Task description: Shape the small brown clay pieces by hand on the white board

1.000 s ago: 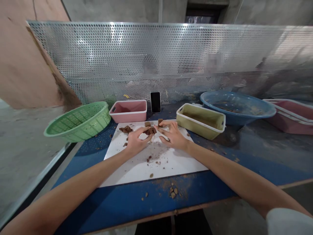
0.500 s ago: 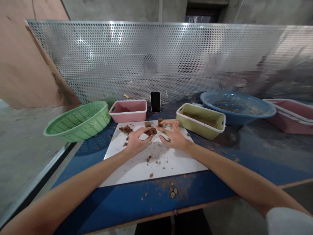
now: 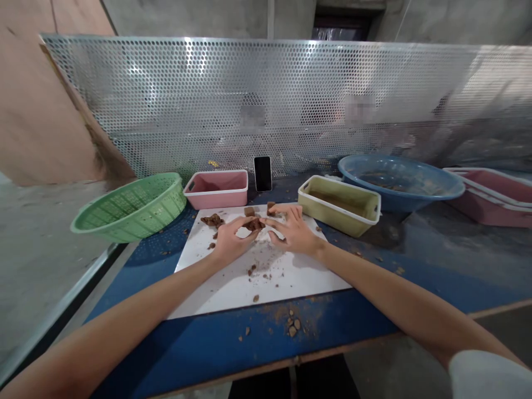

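Observation:
A dark brown clay lump (image 3: 254, 224) lies between my two hands on the white board (image 3: 224, 288). My left hand (image 3: 233, 239) has its thumb and fingers around the lump's left side. On the right, my right hand (image 3: 291, 228) is spread, its index fingertip touching the lump. Just behind stand two small brown blocks, one (image 3: 249, 211) beyond the lump and another (image 3: 270, 207) by my right fingers. A rough clay piece (image 3: 213, 220) rests left of my left hand. Crumbs are scattered over the board.
A green basket (image 3: 133, 208) and pink bin (image 3: 216, 189) stand at left. A phone (image 3: 262, 174) leans upright behind the board. To the right are a yellow-green bin (image 3: 338, 206), blue basin (image 3: 399, 180) and pink bins (image 3: 490, 194). Pebbles (image 3: 293, 327) lie at the front edge.
My right index finger has moved slightly left, onto the clay lump. The whole view has shifted a little; my left hand keeps its place at the lump.

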The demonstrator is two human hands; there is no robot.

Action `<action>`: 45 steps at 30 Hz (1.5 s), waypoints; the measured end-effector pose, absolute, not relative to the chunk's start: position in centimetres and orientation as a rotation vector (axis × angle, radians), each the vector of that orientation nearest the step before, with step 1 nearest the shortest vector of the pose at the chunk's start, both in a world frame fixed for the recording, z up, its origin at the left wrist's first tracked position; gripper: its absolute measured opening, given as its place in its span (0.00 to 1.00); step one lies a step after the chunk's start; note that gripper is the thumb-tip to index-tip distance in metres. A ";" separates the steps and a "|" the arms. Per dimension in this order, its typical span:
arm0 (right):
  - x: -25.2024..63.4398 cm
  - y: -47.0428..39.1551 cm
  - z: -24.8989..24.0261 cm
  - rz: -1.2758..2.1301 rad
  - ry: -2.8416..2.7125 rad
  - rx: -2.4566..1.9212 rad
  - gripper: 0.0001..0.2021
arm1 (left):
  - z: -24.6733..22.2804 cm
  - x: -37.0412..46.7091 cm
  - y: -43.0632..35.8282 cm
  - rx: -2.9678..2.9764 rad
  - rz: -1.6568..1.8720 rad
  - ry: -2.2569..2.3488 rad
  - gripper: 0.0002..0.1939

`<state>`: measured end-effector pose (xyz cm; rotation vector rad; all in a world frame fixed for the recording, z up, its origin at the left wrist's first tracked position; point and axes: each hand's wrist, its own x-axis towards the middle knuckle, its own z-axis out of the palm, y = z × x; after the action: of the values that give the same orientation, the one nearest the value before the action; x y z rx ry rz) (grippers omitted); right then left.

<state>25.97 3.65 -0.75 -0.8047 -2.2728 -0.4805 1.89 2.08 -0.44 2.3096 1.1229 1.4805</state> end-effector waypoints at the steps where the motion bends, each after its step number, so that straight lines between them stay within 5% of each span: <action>1: 26.0 3.6 -0.7 -0.490 -2.266 -0.806 0.21 | -0.4 1.9 2.1 2.312 1.472 1.126 0.12; 19: 26.1 4.2 -0.9 -0.354 -2.184 -0.875 0.19 | -0.1 2.0 2.0 2.264 1.474 1.152 0.12; 28: 26.0 4.4 -0.2 -0.083 -2.211 -0.854 0.29 | -0.1 1.8 2.2 2.092 1.400 1.061 0.16; 45: 25.8 5.7 -1.5 0.100 -2.163 -0.730 0.13 | 0.0 1.5 2.9 2.040 1.370 0.829 0.18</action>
<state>25.78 5.69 -1.47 -0.7303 -2.1626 0.0996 1.53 2.91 -0.02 2.0405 0.8293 1.3700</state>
